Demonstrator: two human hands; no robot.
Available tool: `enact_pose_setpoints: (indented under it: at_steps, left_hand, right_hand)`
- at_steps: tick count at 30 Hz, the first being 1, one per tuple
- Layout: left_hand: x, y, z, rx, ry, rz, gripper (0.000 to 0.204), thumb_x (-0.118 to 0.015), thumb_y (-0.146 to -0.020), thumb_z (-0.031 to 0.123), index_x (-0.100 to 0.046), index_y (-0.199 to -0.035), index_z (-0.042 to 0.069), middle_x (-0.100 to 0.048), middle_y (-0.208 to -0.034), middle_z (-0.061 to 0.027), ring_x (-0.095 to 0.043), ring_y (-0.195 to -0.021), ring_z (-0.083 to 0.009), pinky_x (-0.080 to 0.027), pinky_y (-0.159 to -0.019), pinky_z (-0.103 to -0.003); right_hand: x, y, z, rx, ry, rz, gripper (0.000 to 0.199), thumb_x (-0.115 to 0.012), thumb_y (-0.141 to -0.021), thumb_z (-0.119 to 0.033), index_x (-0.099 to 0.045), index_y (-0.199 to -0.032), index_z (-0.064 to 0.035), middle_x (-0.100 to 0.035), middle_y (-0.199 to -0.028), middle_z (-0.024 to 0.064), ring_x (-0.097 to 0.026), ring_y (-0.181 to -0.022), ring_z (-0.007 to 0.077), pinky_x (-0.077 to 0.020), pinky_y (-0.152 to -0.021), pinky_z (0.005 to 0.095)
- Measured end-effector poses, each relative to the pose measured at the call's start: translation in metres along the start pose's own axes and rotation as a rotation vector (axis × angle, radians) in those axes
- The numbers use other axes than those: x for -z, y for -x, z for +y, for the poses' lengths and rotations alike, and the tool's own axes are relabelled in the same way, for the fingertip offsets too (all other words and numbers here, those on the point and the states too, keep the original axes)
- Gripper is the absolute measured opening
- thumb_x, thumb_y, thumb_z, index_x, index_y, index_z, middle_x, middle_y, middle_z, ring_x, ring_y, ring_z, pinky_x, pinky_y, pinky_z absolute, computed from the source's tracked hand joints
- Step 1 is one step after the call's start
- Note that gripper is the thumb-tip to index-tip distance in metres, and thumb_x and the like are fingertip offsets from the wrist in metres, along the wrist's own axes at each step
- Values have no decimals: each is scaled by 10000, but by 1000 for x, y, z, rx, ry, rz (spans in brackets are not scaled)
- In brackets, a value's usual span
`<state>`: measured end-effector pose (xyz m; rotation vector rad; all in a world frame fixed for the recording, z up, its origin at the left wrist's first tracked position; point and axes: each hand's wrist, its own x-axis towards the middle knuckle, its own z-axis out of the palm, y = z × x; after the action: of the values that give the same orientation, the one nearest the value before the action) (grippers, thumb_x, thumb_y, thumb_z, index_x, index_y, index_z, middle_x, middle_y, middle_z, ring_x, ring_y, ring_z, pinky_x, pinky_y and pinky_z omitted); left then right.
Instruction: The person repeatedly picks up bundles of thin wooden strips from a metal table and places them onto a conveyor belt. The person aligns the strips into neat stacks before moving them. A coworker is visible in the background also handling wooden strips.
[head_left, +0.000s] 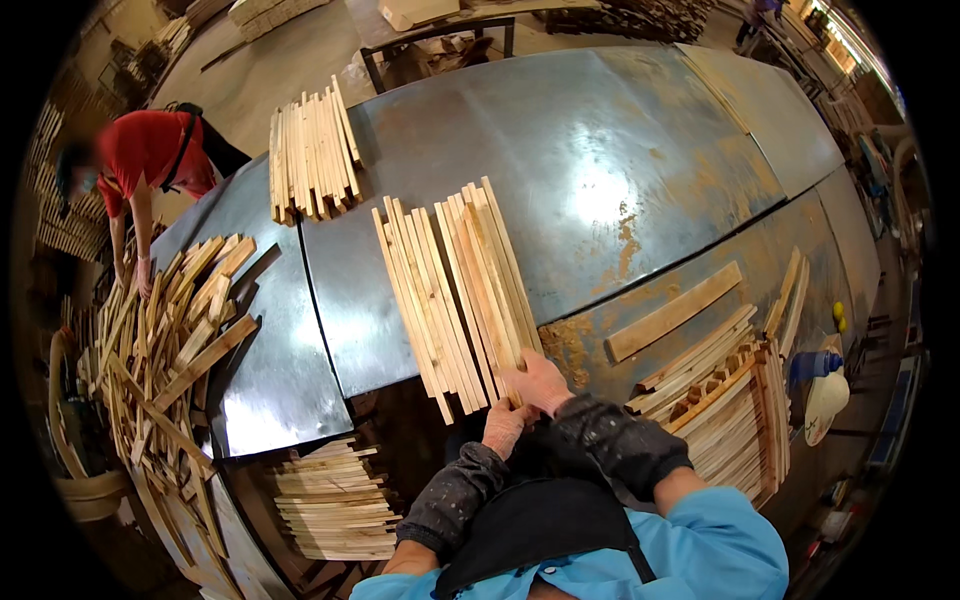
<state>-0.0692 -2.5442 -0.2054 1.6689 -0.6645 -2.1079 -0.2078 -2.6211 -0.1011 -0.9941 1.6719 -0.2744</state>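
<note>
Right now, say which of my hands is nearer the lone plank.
Right. Your right hand is at the near end of the slats, left of the plank; your left hand is by that end too, farther left and nearer you.

Someone in red (150, 145) is bending over at the counter's (430, 130) left end, a dark metal frame (438, 35) is standing past the far edge, and a blue container (806, 367) is kinda sitting near the right end.

Woodworking shop: wooden slats (425, 300), metal worktable (450, 130).
</note>
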Motion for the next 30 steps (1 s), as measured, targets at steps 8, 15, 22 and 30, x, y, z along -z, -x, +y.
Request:
enact_pose_setpoints:
  at_steps: [8, 15, 22, 30]
  left_hand:
    - [25, 13, 66, -227, -146, -42, 346, -758, -978, 199, -712, -1245, -17, -727, -1053, -63, -654, -971, -175, -546, -882, -356]
    - [186, -85, 98, -506, -280, 535, 984, -807, -982, 299, -237, -1676, -103, -437, -1631, -253, -450, -1474, -386, -317, -1277, -466]
    - [171, -148, 103, -362, -285, 329, 616, -762, -944, 224, -540, -1410, -113, -716, -1186, -222, -737, -979, -336, -623, -840, -428]
    - [184, -140, 105, -126, -391, 299, 644, -732, -950, 277, -509, -1390, -137, -729, -1181, -249, -758, -871, -365, -636, -707, -469]
  right_hand:
    - [34, -29, 57, 94, -87, 374, 552, -730, -899, -331, -638, -1319, 14, -705, -1259, 299, -680, -1169, 451, -534, -991, 508]
    - [140, 182, 188, 48, 81, 786, 493, -746, -912, -275, -686, -1369, -100, -748, -1150, 175, -709, -1082, 362, -569, -955, 478]
    - [195, 328, 433, -554, 69, 1085, 460, -724, -980, -241, -682, -1428, -145, -762, -1225, 161, -739, -1099, 340, -621, -955, 445]
    - [280, 372, 455, -1191, 304, 806, 557, -713, -942, -189, -629, -1485, -286, -658, -1472, 144, -587, -1412, 356, -519, -1138, 480]
